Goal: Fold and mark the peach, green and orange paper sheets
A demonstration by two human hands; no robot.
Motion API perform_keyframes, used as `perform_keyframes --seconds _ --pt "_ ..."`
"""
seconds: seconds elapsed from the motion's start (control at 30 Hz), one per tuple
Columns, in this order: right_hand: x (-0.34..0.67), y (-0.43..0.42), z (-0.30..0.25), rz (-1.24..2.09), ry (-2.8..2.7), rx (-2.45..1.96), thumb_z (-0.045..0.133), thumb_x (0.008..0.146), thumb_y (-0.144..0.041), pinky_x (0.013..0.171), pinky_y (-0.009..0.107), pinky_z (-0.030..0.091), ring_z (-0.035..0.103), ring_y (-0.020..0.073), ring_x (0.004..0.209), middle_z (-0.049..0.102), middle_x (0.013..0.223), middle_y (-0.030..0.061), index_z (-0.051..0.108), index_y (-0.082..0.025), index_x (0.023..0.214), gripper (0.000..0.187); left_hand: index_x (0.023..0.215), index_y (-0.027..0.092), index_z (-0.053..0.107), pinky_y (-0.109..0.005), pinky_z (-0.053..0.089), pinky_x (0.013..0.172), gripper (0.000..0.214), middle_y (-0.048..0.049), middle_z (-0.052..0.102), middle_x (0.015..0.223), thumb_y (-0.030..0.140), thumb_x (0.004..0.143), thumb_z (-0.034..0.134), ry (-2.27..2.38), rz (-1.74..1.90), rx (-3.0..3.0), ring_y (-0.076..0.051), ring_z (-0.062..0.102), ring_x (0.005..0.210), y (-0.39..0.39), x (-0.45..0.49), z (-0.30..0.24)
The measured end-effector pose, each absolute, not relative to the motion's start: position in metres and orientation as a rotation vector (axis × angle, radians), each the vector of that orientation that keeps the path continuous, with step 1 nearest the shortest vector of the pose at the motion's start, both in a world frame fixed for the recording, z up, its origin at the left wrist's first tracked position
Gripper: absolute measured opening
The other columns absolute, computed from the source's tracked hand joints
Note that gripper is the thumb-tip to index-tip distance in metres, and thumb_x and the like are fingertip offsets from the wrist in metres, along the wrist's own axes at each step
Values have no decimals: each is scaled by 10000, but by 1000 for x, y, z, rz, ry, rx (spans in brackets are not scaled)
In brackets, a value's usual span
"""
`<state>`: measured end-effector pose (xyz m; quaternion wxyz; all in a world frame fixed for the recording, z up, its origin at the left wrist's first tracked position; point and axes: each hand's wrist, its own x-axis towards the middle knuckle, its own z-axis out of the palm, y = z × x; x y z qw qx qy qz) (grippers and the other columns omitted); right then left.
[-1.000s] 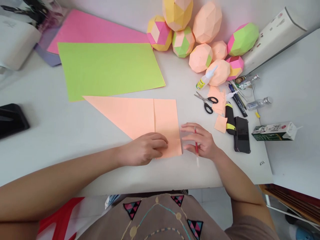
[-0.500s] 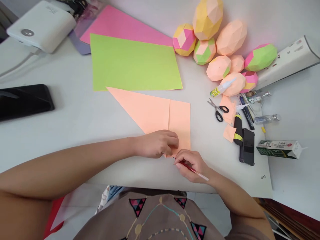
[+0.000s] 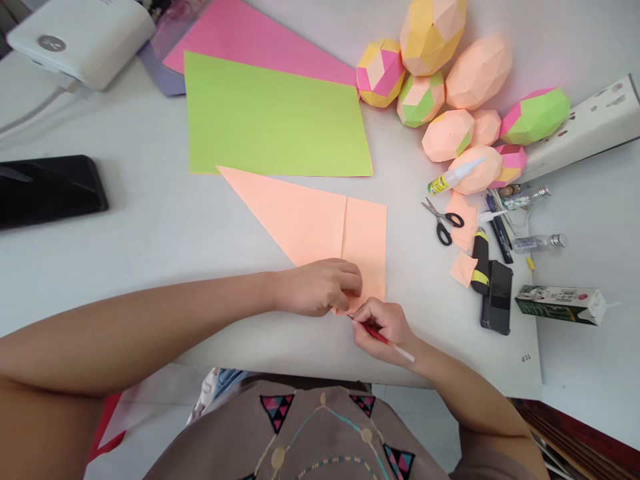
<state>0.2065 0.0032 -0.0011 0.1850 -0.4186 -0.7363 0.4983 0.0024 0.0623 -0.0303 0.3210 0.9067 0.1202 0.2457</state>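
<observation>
A peach sheet of paper (image 3: 300,213), with a slanted left edge and a crease or seam running down it, lies on the white desk. My left hand (image 3: 325,287) rests on its lower part, fingers curled and pressed down near the bottom edge. What lies beneath those fingertips is partly hidden. Close beside it, my right hand (image 3: 383,330) grips a slim red pen (image 3: 376,333) with a clear end. The pen's tip points at the paper's lower edge by the left fingertips; the exact contact is too small to tell.
Green paper (image 3: 275,120) and pink paper (image 3: 265,40) lie farther back. Several faceted paper eggs (image 3: 433,33) sit back right. Scissors (image 3: 443,220), a black-yellow tool (image 3: 480,263), a phone (image 3: 497,297) and a carton (image 3: 560,303) are at right. Left are another phone (image 3: 50,190) and a white power bank (image 3: 83,40).
The camera view has shifted slightly, so things on the desk appear a little displaced. Both hands keep nearly the same pose, and the pen's angle differs slightly.
</observation>
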Motion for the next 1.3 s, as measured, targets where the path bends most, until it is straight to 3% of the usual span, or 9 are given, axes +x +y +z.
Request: perform_keyframes --seconds 1.3 --pt "205 6 0 1406 -2124 -1132 510 729 -121 406 169 242 294 39 424 355 548 -93 408 -211 708 138 622 181 605 -336 459 776 327 -90 652 833 67 882 442 321 670 2379 -209 567 946 61 3 -29"
